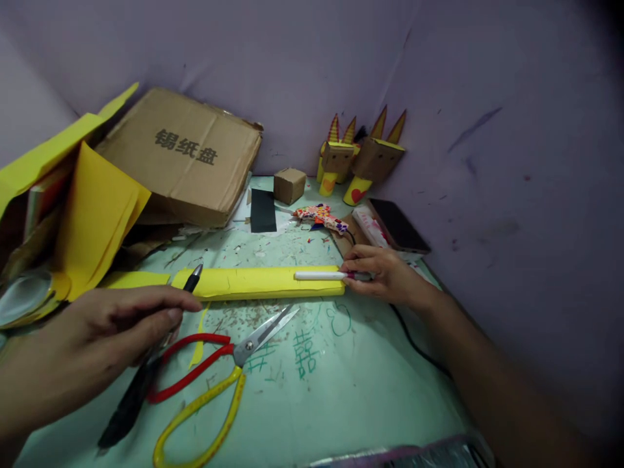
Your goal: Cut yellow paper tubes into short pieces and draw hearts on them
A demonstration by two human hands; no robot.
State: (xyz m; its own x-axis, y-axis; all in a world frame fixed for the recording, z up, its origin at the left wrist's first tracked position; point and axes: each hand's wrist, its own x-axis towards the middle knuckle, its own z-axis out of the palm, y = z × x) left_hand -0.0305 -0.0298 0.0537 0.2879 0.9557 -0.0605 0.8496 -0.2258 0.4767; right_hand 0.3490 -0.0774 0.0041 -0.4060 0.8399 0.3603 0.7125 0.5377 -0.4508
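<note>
A long strip of folded or rolled yellow paper (pixel 244 284) lies across the table in front of me. My right hand (pixel 380 273) is closed at its right end, fingers pinching a white marker (pixel 316 276) that lies along the paper. My left hand (pixel 131 325) is at the paper's left end, thumb and index finger closed around a black pen (pixel 194 278) with a silver tip. A black handle-like part (pixel 129 406) shows below that hand; whether it belongs to the same pen is hidden. Scissors (pixel 248 348) with red and yellow handles lie slightly open near my left hand.
A cardboard box (pixel 190 156) and yellow sheets (pixel 97 214) stand at the left. Farther back are a small cardboard block (pixel 289 186), a black strip (pixel 263 210), a patterned glue gun (pixel 322 216), horned cardboard figures (pixel 375 159) and a phone (pixel 400 224). A black cable (pixel 419 344) runs right.
</note>
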